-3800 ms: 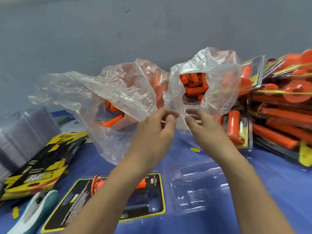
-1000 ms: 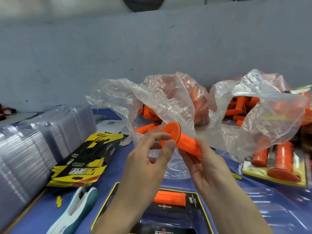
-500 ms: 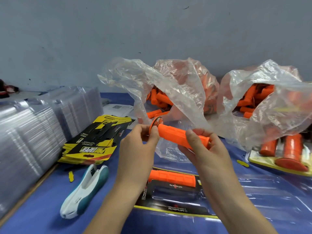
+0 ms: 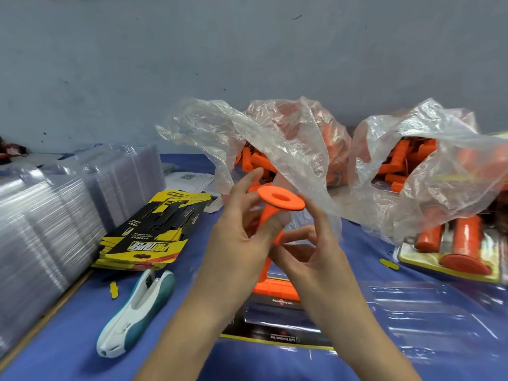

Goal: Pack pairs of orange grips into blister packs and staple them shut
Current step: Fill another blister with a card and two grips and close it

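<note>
Blue cloth covers your tabletop (image 4: 68,353), with a plain grey wall (image 4: 247,50) behind. You hold one grip (image 4: 268,214) upright above the open pack (image 4: 275,323), with its flange on top. Your left hand (image 4: 236,248) pinches the shaft just under the flange between thumb and curled fingers, the forefinger standing free. Your right hand (image 4: 313,257) has its fingers curled round the lower end. Both hands have hold of that one grip.

A second grip (image 4: 275,289) already lies in the pack's far cavity, directly under your hands. The near cavity looks vacant, though your wrists hide part of it. The step in hand seems to be seating the partner.

To do it well, turn the grip level before you lower it, so that it goes in along its whole length and not end first. Your hands hide which way the seated one's flange points, so check that and match the moulded shape. Press along the shaft until it sits flush. The rubber probably gives a little and may spring back out of a shallow pocket.

The clear lid (image 4: 439,312) lies flat to the right of the pack. Fold it over only when both grips lie low, or the edges may gape. Your stapler (image 4: 136,312) waits near your left forearm, within easy reach.
</note>
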`<state>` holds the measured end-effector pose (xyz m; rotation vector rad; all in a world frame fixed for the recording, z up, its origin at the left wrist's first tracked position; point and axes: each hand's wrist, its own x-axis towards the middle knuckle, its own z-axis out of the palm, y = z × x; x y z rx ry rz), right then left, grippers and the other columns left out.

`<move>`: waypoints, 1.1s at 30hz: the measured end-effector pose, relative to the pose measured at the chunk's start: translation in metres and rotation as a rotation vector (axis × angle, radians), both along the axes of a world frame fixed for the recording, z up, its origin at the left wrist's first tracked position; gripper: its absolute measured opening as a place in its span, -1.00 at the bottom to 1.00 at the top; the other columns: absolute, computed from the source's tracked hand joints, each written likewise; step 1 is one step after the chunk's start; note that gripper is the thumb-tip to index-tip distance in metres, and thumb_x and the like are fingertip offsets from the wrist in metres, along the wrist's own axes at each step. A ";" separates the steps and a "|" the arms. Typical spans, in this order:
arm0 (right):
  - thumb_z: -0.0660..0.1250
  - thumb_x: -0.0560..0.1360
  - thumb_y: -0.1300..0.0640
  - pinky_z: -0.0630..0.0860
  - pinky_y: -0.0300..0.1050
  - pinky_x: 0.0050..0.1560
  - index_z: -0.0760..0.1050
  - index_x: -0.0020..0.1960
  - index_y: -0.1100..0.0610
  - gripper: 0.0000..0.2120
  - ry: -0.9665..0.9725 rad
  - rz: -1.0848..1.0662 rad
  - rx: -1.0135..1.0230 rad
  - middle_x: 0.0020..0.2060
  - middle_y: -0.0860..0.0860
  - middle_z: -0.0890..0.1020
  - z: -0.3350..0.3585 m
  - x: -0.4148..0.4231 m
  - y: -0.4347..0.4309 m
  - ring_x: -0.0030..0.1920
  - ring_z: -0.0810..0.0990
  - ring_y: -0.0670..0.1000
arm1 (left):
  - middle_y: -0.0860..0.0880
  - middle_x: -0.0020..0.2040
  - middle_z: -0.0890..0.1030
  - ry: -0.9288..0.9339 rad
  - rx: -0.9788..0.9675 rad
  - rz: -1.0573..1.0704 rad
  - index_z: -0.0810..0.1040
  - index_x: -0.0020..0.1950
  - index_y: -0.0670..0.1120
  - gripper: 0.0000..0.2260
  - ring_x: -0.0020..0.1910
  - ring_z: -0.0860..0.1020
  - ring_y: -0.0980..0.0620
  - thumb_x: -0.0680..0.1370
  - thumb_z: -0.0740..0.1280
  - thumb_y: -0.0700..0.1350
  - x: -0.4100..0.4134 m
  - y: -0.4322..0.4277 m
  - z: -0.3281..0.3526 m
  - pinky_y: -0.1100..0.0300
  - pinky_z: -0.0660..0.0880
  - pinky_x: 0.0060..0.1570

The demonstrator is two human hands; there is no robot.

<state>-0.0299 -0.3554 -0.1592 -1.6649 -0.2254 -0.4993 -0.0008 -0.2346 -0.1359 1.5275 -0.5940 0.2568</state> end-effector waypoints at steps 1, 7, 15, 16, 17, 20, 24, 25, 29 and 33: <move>0.48 0.45 0.13 0.57 -0.26 -0.22 0.25 0.26 -0.47 -0.33 -0.032 -0.054 -0.050 -0.12 -0.22 0.62 -0.001 0.000 -0.002 -0.15 0.69 -0.14 | 0.15 0.20 0.63 0.026 0.022 -0.040 0.42 0.36 0.18 -0.57 0.22 0.58 0.16 0.55 0.41 -0.11 0.001 -0.001 -0.003 0.20 0.53 0.15; 0.39 0.51 0.01 0.56 -0.24 0.01 0.15 0.41 -0.43 -0.35 -0.153 -0.149 -0.342 0.11 -0.32 0.54 -0.003 -0.004 -0.010 0.05 0.61 -0.24 | 0.13 0.15 0.64 -0.012 0.116 0.031 0.51 0.23 0.16 -0.70 0.18 0.58 0.13 0.54 0.43 -0.07 0.004 0.003 -0.008 0.08 0.51 0.16; 0.27 0.55 -0.09 0.60 0.04 -0.19 0.54 0.23 -0.21 -0.74 -0.312 -0.298 -0.511 0.18 -0.19 0.52 0.003 -0.010 -0.015 -0.07 0.60 -0.10 | 0.30 0.06 0.61 -0.117 0.285 0.163 0.49 0.22 0.24 -0.71 0.07 0.56 0.28 0.55 0.40 -0.02 0.002 0.010 -0.007 0.50 0.41 -0.04; 0.29 0.53 -0.11 0.60 0.04 -0.19 0.57 0.19 -0.20 -0.75 -0.309 -0.313 -0.508 0.22 -0.19 0.51 0.004 -0.010 -0.017 -0.05 0.59 -0.12 | 0.32 0.06 0.60 -0.130 0.319 0.177 0.48 0.21 0.28 -0.72 0.07 0.55 0.28 0.55 0.39 0.00 0.002 0.010 -0.006 0.50 0.41 -0.04; 0.30 0.51 -0.12 0.61 0.04 -0.19 0.59 0.15 -0.19 -0.76 -0.296 -0.316 -0.504 0.25 -0.21 0.49 0.005 -0.009 -0.018 -0.01 0.57 -0.14 | 0.33 0.07 0.59 -0.143 0.355 0.190 0.47 0.19 0.32 -0.72 0.08 0.54 0.29 0.55 0.39 0.01 0.002 0.011 -0.006 0.49 0.40 -0.03; 0.31 0.45 -0.16 0.61 0.04 -0.20 0.60 0.04 -0.19 -0.80 -0.250 -0.298 -0.505 0.21 -0.37 0.40 0.005 -0.008 -0.022 0.01 0.55 -0.18 | 0.29 0.12 0.57 -0.181 0.480 0.222 0.47 0.26 0.29 -0.70 0.13 0.51 0.22 0.57 0.37 0.03 0.003 0.015 -0.007 0.35 0.43 0.06; 0.30 0.33 -0.29 0.56 0.04 -0.13 0.52 0.00 -0.22 -0.71 -0.145 -0.264 -0.454 0.19 -0.40 0.39 0.006 -0.005 -0.029 -0.07 0.57 -0.19 | 0.21 0.18 0.54 -0.315 0.652 0.281 0.46 0.38 0.16 -0.65 0.17 0.44 0.20 0.59 0.33 0.06 0.002 0.019 -0.005 0.17 0.35 0.19; 0.35 0.32 -0.27 0.55 0.06 -0.10 0.50 -0.01 -0.23 -0.72 -0.115 -0.241 -0.449 0.18 -0.40 0.39 0.005 -0.005 -0.032 -0.05 0.56 -0.19 | 0.19 0.18 0.54 -0.343 0.694 0.291 0.45 0.39 0.14 -0.63 0.17 0.42 0.20 0.59 0.31 0.07 0.001 0.019 -0.004 0.20 0.31 0.19; 0.48 0.34 -0.10 0.55 0.08 -0.06 0.47 -0.08 -0.25 -0.77 -0.072 -0.203 -0.482 0.16 -0.39 0.40 0.003 -0.003 -0.036 0.05 0.52 -0.22 | 0.19 0.18 0.54 -0.354 0.789 0.283 0.44 0.41 0.11 -0.62 0.19 0.41 0.18 0.59 0.33 0.03 0.002 0.020 -0.004 0.23 0.26 0.19; 0.53 0.34 -0.04 0.54 0.05 -0.06 0.50 -0.13 -0.16 -0.78 -0.072 -0.202 -0.487 0.15 -0.38 0.40 0.002 -0.002 -0.035 0.06 0.51 -0.23 | 0.28 0.13 0.49 -0.335 0.786 0.274 0.41 0.37 0.18 -0.63 0.08 0.34 0.34 0.57 0.33 0.07 0.001 0.021 -0.007 0.31 0.28 0.10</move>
